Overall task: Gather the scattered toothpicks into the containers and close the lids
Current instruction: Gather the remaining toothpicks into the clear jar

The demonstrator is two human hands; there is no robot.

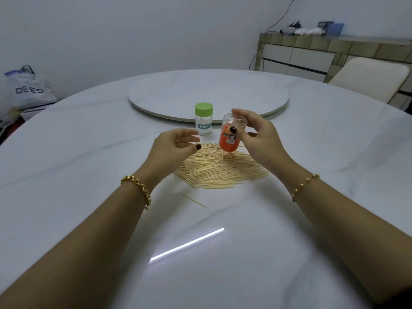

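Right grip (pixel 252 130) is clamped round the orange jar (pixel 229 139), held just above the toothpicks (pixel 218 170) heaped on the tabletop (pixel 89 152), left grip (pixel 176 141) loosely apart and empty, green-lidded jar (pixel 203 119) standing shut behind, so gathering looks barely begun, nearly everything left.

From my end the desk (pixel 89 175) looks like white, grey-veined marble, smooth and glossy enough to mirror a strip of light. The turntable (pixel 200 92) on it has the same veined finish but looks duller. The toothpicks (pixel 214 172) are pale bare wood, matt. I read the orange container (pixel 229 139) as glossy plastic, clear at one end. The green-lidded container (pixel 204 128) has a clear plastic body, a paper-like label and a matt green plastic lid (pixel 203 108). The left bracelet (pixel 138 188) and right bracelet (pixel 304 186) look like shiny gold-coloured metal.
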